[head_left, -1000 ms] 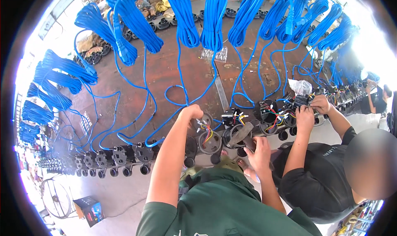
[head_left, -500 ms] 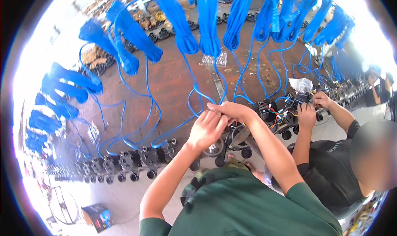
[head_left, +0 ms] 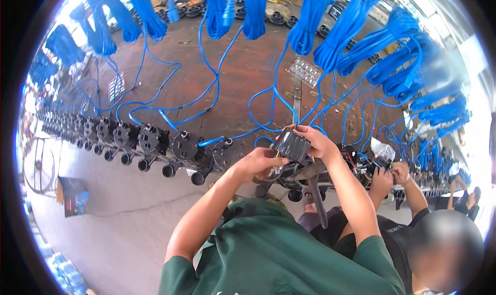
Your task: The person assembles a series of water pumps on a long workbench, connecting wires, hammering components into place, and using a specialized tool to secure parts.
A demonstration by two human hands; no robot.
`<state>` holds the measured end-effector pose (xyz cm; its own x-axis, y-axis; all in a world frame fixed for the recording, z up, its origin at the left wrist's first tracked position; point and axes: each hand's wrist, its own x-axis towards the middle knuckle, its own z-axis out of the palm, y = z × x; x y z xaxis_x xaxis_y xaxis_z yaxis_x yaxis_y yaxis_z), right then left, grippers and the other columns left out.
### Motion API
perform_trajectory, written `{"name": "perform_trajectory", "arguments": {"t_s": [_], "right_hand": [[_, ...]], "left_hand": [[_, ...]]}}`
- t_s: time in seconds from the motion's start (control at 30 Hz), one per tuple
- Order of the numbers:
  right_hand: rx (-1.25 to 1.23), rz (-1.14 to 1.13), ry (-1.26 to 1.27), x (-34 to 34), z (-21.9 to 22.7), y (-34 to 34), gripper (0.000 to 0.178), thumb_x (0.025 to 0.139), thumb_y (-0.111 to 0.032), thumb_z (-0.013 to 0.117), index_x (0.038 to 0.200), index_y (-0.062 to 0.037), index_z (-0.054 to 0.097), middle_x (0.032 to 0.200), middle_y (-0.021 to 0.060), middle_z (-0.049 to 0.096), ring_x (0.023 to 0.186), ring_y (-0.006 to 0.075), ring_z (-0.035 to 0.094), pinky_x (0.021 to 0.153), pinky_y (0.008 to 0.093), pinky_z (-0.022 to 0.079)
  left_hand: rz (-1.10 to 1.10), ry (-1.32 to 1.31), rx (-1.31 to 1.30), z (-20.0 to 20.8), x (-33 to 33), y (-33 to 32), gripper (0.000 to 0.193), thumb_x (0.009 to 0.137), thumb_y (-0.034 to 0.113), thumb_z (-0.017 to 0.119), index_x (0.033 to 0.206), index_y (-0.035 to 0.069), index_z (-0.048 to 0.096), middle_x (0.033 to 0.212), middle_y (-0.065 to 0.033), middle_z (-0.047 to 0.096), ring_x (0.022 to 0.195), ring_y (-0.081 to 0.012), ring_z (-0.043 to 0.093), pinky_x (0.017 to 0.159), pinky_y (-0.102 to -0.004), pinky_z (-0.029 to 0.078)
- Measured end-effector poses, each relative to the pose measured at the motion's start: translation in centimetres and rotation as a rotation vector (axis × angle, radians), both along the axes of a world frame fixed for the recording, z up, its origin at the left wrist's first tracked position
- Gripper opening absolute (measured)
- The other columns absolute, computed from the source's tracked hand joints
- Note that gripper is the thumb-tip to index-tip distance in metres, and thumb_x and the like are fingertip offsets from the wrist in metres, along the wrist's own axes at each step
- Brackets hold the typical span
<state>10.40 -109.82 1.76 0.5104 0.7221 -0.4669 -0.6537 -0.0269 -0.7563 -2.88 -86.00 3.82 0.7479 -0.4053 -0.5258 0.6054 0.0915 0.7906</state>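
A black ribbed box (head_left: 292, 146), like a small motor controller, is tilted up between my two hands over the table's near edge. My right hand (head_left: 316, 141) grips its upper right side, with the fingers behind it. At its lower left, my left hand (head_left: 259, 164) is closed against it, thumb beneath. Thin coloured wires (head_left: 277, 154) show beside the left fingers; where they end is hidden. Below the hands lie dark round parts and a brownish metal tool with a long handle (head_left: 317, 204). A blue cable (head_left: 295, 111) runs down behind the box.
Black round housings (head_left: 150, 138) line the near edge to the left. Blue cable bundles (head_left: 308, 21) hang over the far side of the brown table (head_left: 196, 83). A clear blister tray (head_left: 305, 72) lies there. At right, a co-worker's hands (head_left: 390, 175) work beside a plastic bag (head_left: 382, 149).
The black box now shows between my hands, which were close together before. My right hand has turned and moved apart from the left. The whole view has swung left and down.
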Motion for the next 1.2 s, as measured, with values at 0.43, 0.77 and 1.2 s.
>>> {"name": "perform_trajectory", "arguments": {"t_s": [0.43,0.77,1.2], "right_hand": [[-0.15,-0.098,-0.129,-1.7,0.8,1.5,0.022,0.11,-0.028,0.059,0.11,-0.0064,0.064,0.121,0.017,0.074,0.104,0.0225,0.073,0.091,0.0392,0.059],[-0.247,-0.167,-0.479,-3.5,-0.6,3.8,0.022,0.112,-0.023,0.056,0.105,-0.0035,0.063,0.102,0.013,0.078,0.09,0.012,0.07,0.082,0.0293,0.057],[-0.603,-0.175,-1.103,-8.2,-0.2,7.3,0.024,0.111,-0.02,0.054,0.104,-0.0003,0.067,0.094,0.0081,0.08,0.078,0.0123,0.069,0.075,0.029,0.053]], "left_hand": [[0.196,-0.688,1.102,-3.7,-3.0,-5.1,0.048,0.064,0.023,0.09,0.101,0.003,0.068,0.099,-0.0127,0.066,0.1,-0.0363,0.065,0.085,-0.0459,0.057],[0.48,-0.51,0.912,-8.2,-4.2,-5.0,0.108,0.062,0.025,0.096,0.152,0.001,0.041,0.142,-0.0225,0.054,0.133,-0.043,0.054,0.108,-0.0486,0.049],[0.521,-0.428,0.277,-11.6,-7.5,-1.8,0.107,0.063,0.023,0.099,0.149,-0.009,0.044,0.126,-0.0191,0.065,0.117,-0.0315,0.067,0.106,-0.0427,0.052]]}}
